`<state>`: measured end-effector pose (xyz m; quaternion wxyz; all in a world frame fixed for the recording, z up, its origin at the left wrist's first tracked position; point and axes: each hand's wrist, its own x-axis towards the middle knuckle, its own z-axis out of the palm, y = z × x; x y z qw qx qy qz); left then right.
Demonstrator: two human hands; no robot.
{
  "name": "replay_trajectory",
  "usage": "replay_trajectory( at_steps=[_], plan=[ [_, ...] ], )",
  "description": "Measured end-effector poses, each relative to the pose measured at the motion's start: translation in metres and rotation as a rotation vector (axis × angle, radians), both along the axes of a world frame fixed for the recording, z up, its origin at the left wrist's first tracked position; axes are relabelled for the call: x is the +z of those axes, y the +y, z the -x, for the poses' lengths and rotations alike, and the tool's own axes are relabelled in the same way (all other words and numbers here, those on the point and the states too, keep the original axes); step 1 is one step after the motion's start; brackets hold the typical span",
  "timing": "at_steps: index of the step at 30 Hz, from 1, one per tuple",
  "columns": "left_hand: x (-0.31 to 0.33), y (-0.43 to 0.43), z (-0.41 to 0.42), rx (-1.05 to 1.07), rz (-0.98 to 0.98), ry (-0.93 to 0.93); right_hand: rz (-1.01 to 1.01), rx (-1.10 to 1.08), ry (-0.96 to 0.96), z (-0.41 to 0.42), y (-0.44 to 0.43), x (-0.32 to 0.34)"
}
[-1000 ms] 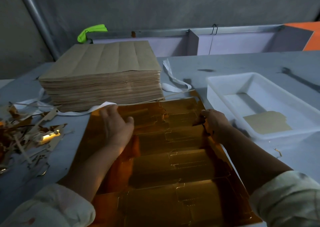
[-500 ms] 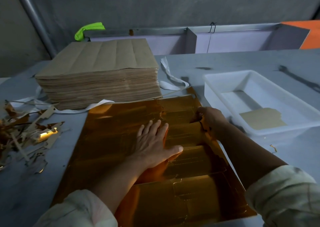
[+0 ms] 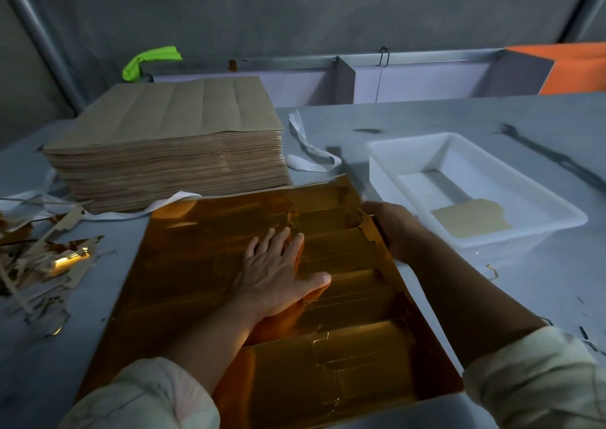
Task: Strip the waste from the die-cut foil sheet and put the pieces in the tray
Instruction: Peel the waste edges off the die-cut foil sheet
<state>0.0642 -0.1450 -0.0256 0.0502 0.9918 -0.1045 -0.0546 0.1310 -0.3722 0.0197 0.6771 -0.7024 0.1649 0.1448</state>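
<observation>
**A:** Starting at nine o'clock from the sheet, what lies there?

**B:** A heap of waste scraps (image 3: pixel 49 261), brown and gold, on the grey table (image 3: pixel 426 117). At eleven o'clock stands the stack of brown sheets (image 3: pixel 170 146), its near edge touching the gold foil sheet (image 3: pixel 196 264).

**A:** What has just changed?

**B:** The person's left hand (image 3: pixel 275 271). A second ago it was at the sheet's far edge, beside the stack. Half a second ago it had moved to the middle of the sheet, and it has stayed there since. It now lies flat, palm down, fingers straight and spread, grasping nothing, only pressing the foil to the table.

**A:** And the right hand (image 3: pixel 393 228)?

**B:** It has barely moved. It holds the sheet's margin at about two o'clock, where the edge already looks torn and ragged. Its fingers curl round that edge, though their tips are hidden.

**A:** What does that mean for the job?

**B:** Probably one hand pins the sheet down so the other can tear the margin away without dragging the whole sheet. The stripping looks early, since most of the die-cut outlines are still in the sheet.

**A:** And further right?

**B:** The white tray (image 3: pixel 531 182), near the right hand, holds one pale cut piece (image 3: pixel 470 218) flat on its floor.
</observation>
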Motion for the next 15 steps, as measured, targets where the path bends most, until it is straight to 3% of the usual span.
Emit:
replay_trajectory(
  at_steps=[15],
  plan=[
    [-0.005, 0.001, -0.003, 0.022, 0.015, -0.018, 0.204, 0.026, -0.071, 0.032, 0.001, -0.002]
  ],
)
